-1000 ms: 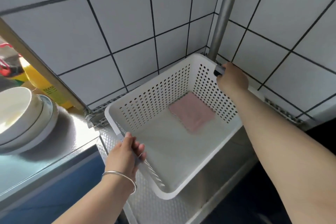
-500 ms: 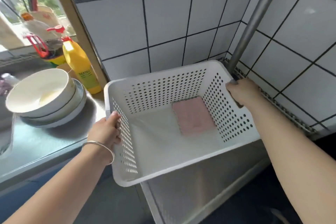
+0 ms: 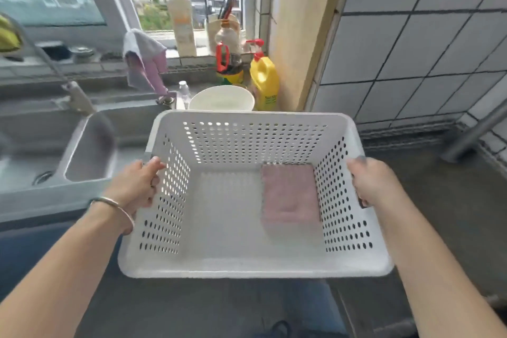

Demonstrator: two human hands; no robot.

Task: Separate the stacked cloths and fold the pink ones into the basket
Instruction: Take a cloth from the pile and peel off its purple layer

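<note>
I hold a white perforated plastic basket [image 3: 255,266] in the air in front of me, level, over the counter's front edge. My left hand [image 3: 137,186] grips its left side wall and my right hand [image 3: 373,184] grips the handle slot on its right wall. One folded pink cloth [image 3: 289,193] lies flat on the basket floor against the right wall. The rest of the basket floor is bare. A grey and pink cloth [image 3: 144,60] hangs over the faucet behind the sink.
A steel sink [image 3: 87,151] lies to the left. White bowls [image 3: 222,99], a yellow bottle [image 3: 264,82] and other bottles stand behind the basket by the window. A wooden board [image 3: 304,33] leans on the tiled wall. A metal pole [image 3: 477,132] stands at right.
The basket has swung left and toward me, away from the tiled corner and the pole, and now sits square in front of me. Both hands kept their hold; the pink cloth stayed put.
</note>
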